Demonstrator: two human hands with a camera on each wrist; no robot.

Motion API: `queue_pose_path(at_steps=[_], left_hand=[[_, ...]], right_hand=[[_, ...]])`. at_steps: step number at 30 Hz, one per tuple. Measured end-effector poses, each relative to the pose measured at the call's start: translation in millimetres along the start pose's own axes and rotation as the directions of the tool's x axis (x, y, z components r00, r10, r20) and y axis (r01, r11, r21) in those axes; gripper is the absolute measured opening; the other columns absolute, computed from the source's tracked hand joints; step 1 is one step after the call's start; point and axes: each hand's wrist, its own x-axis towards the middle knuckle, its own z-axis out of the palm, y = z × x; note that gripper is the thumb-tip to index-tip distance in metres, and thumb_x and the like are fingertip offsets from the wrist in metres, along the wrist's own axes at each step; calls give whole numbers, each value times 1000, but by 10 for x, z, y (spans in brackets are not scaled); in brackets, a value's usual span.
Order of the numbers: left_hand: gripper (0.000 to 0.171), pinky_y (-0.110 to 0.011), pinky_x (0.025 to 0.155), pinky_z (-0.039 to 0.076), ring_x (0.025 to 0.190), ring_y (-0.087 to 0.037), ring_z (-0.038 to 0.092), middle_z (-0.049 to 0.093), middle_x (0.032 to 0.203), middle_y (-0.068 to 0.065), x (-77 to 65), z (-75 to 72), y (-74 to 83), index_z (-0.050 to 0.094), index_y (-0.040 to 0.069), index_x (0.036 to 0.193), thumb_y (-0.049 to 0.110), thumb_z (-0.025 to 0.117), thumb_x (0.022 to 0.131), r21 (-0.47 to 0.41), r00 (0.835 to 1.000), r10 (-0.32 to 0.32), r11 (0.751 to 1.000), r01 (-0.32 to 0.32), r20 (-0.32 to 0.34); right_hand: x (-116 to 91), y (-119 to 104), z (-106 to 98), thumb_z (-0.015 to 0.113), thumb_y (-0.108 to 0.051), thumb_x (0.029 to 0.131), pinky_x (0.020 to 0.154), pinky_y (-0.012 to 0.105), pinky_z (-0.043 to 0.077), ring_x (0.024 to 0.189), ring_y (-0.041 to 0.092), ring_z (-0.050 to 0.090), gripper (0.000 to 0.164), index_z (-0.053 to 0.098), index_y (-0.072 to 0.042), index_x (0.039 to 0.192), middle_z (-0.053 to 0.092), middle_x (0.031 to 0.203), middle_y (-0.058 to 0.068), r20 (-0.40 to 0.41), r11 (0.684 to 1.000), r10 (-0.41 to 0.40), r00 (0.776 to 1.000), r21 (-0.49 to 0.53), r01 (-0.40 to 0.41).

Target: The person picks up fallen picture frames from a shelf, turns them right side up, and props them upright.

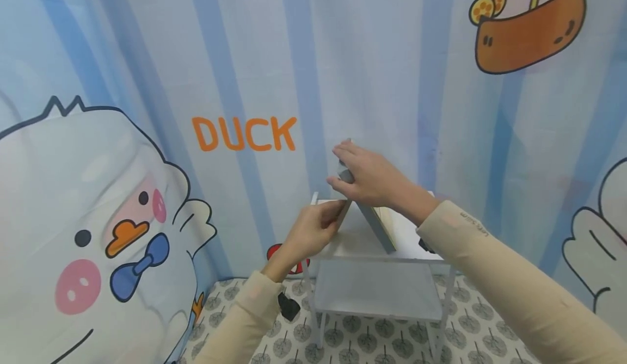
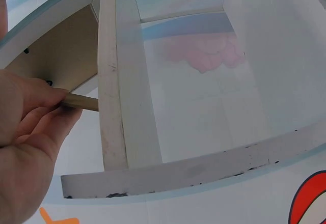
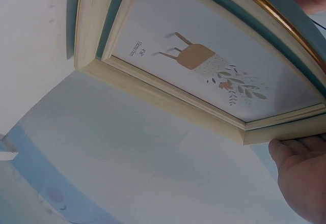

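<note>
Stripy duck curtain [image 1: 245, 81] backdrop, picture frame [image 1: 375, 227] tilted on a white table [image 1: 411, 236] around 4 o'clock. Left hand [image 1: 309, 229]'s pinching its back leg [image 1: 344, 216], right hand [image 1: 369, 176]'s gripping the top edge.

A white rectangular tabletop [image 1: 412, 227] on slim white legs [image 1: 444, 298] bears a cream and grey-green picture frame [image 1: 376, 228], tilted on edge. Below sits a white rectangular shelf [image 1: 377, 290]; the legs stand on a pale floor covering [image 1: 220, 309] printed with round grey trees.
</note>
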Motion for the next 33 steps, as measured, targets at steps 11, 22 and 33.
queue_pose_path(at_steps=[11,22,33], left_hand=[[45,-38,104,60,129,-27,69,69,141,-14,-14,71,21,64,5,144,-4,61,100,-58,999,-45,997,43,-22],[42,-48,109,57,130,-37,66,69,138,-18,-87,51,296,66,2,138,2,70,97,-279,963,-207,948,154,-171],[47,-41,97,63,110,-31,75,76,117,-17,-134,204,679,70,9,131,12,86,87,-434,935,-283,885,169,-212]], right_hand=[[-33,6,31,64,-41,103,127,56,36,159,38,34,74,43,3,158,40,167,21,-4,998,20,1000,61,-20],[-82,148,-154,42,-69,104,132,61,22,164,37,20,89,27,-8,167,20,176,16,39,927,217,975,306,-219],[-103,583,56,27,-61,111,117,60,45,137,44,57,77,47,-1,155,56,150,25,104,758,451,886,479,-442]])
